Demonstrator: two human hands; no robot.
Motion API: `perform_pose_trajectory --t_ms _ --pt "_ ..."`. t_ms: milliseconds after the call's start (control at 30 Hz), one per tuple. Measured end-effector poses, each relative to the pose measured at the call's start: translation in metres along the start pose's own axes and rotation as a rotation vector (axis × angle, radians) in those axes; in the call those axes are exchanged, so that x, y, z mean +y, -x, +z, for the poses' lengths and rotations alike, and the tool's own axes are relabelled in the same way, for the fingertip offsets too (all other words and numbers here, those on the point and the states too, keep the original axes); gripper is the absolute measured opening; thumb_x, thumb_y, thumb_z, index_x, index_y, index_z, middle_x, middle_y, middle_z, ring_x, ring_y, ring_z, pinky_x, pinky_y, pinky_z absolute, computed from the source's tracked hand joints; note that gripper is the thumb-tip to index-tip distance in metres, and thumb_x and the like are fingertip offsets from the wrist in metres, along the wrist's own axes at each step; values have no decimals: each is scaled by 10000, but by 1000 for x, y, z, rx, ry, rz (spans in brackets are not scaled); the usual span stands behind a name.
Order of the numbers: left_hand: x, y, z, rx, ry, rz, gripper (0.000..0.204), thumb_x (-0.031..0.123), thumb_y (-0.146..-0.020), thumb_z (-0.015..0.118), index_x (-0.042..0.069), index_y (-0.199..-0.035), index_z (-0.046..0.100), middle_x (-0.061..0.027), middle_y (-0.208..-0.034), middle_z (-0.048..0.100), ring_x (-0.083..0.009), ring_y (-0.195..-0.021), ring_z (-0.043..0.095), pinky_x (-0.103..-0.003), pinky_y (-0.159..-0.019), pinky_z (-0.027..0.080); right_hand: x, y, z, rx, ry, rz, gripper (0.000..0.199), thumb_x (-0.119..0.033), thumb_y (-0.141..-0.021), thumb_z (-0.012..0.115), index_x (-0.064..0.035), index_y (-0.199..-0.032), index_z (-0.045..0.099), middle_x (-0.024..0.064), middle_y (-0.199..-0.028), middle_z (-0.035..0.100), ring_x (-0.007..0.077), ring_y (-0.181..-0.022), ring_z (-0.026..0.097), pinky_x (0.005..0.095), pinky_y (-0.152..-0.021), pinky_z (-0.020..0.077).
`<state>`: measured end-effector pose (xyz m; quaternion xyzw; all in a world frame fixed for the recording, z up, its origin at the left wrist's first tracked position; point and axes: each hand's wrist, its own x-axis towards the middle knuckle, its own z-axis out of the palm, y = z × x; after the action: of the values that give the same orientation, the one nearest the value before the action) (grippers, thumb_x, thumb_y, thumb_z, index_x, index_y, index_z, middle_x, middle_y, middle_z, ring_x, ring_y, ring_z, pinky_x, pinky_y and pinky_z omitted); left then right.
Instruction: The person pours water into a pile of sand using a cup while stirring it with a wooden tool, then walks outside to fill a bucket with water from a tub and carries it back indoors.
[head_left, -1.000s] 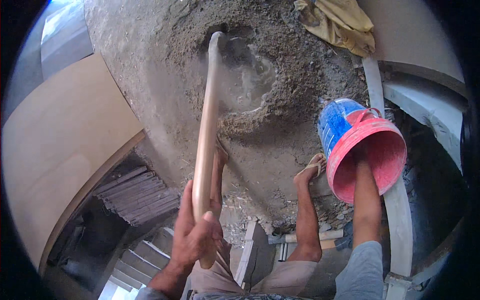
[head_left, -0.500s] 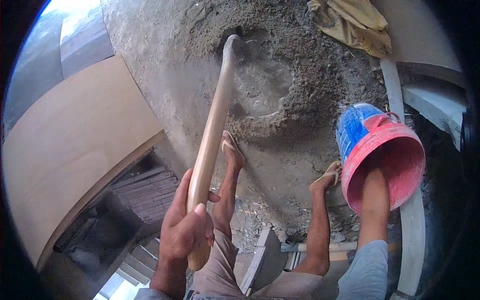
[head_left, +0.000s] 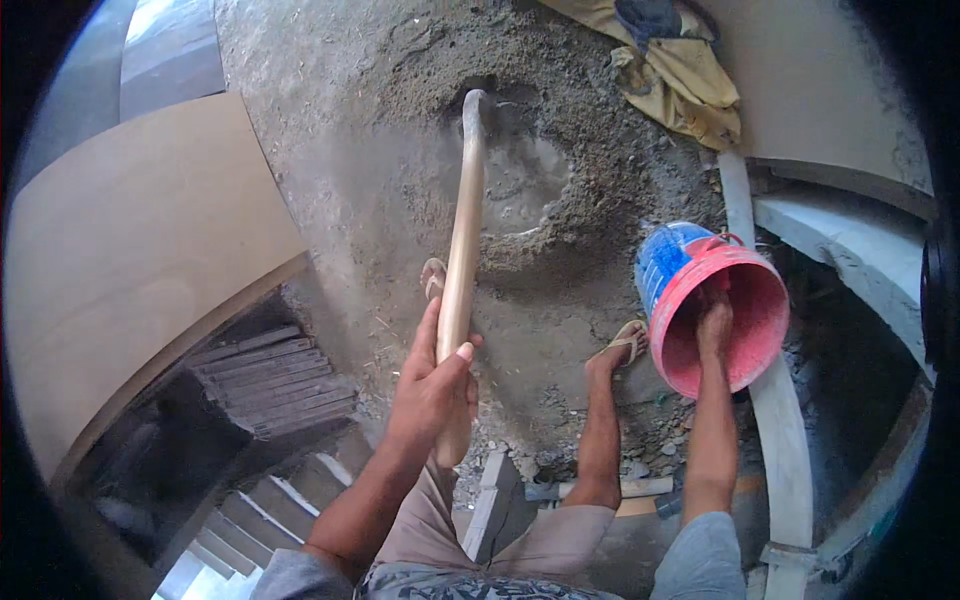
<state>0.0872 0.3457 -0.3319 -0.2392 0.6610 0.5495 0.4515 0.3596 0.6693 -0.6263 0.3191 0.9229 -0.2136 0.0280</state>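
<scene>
The left hand (head_left: 435, 390) is wrapped tight around the lower end of a long wooden handle (head_left: 462, 270), thumb up along the shaft. The handle runs away from the person to its far end, which sits in the hollow of a ring-shaped mortar heap (head_left: 540, 190) on the concrete floor (head_left: 330, 130). The right hand (head_left: 714, 325) reaches into the mouth of a red bucket (head_left: 715, 300) with a blue outside, tipped toward the person; whether its fingers are closed on the rim or the inner wall I cannot tell. The bucket sits just beside the heap's right edge, close against a pale curved kerb (head_left: 780, 440). Both sandalled feet stand at the heap's near edge, one by the handle, one by the bucket. To the left the floor ends at a curved board (head_left: 140, 260), with stairs (head_left: 260, 380) dropping below. A yellow cloth (head_left: 680, 70) lies at the heap's far right edge. Bare floor lies left of the heap.
</scene>
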Motion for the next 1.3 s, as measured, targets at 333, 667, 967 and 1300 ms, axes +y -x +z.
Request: perform_pose_trajectory --t_ms 333,667,967,1300 --pt "-21 14 -51 59 62 35 667 97 -827 505 106 -1379 131 -73 -1006 544 -96 -480 473 -238 -415 434 -158 40 -174 67 49 60 81 -81 -797 534 -6 -815 560 136 -818 557 312 -799 529 405 -737 419" --pt "-21 39 -83 92 116 -50 667 95 -843 496 139 -1385 110 -72 -974 553 -93 -508 488 -235 -421 435 -278 -46 -155 -33 -14 -364 71 -103 -756 573 -40 -769 544 113 -734 539 291 -736 521 396 -713 407" --pt "-45 32 -87 93 162 -42 664 126 -842 508 130 -1384 125 -33 -730 504 -99 -483 477 -247 -413 423 -357 -153 -78 -129 20 -651 90 -150 -734 586 -72 -740 542 110 -692 538 288 -678 538 397 -638 415" --pt "-15 19 -63 68 28 -85 686 130 -850 484 128 -1385 56 -60 -745 502 -111 -474 480 -256 -412 429 -405 -214 -51 -274 225 -592 137 -209 -762 551 -77 -771 582 159 -716 592 329 -700 588 444 -611 452"
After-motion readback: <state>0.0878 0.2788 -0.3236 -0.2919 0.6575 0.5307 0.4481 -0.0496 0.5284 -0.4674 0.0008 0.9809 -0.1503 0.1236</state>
